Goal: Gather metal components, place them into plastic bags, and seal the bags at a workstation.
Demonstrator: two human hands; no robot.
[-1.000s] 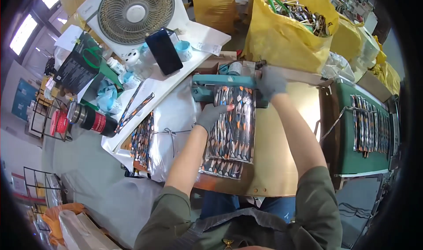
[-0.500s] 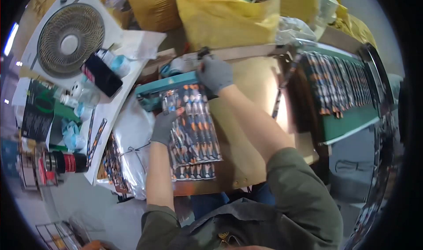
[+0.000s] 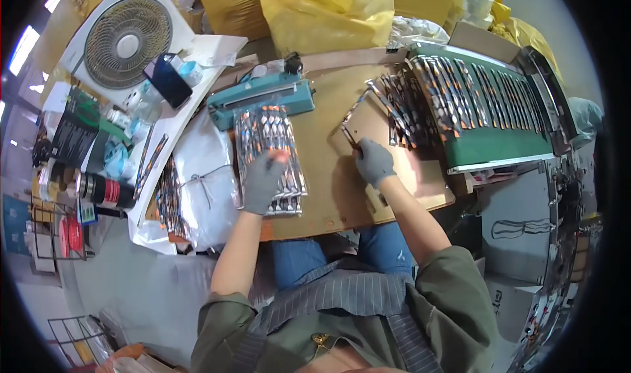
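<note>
At the far left of the cluttered bench a white box fan [image 3: 127,42] lies face up, with a black phone [image 3: 169,81] leaning just beside it and a dark can with a red band [image 3: 103,190] lower down. Next to these, a white plastic sheet [image 3: 204,176] carries a loose row of small dark tools. Further right sits a teal bag-sealing machine [image 3: 261,100], and directly below it, on the brown board tabletop [image 3: 328,189], rests a clear plastic pack of orange-and-black handled tools [image 3: 269,149]. The grey-gloved left hand [image 3: 263,182] presses flat on the lower half of that pack, fingers spread, not clenched around it. To the right, the grey-gloved right hand [image 3: 374,163] pinches the near end of a single thin dark tool [image 3: 350,136] lying on the board, close to a heap of similar pieces [image 3: 401,110]. Beyond these, a green tray [image 3: 499,143] holds many such tools in a long row. Yellow plastic sacks [image 3: 322,11] stand behind the bench.
</note>
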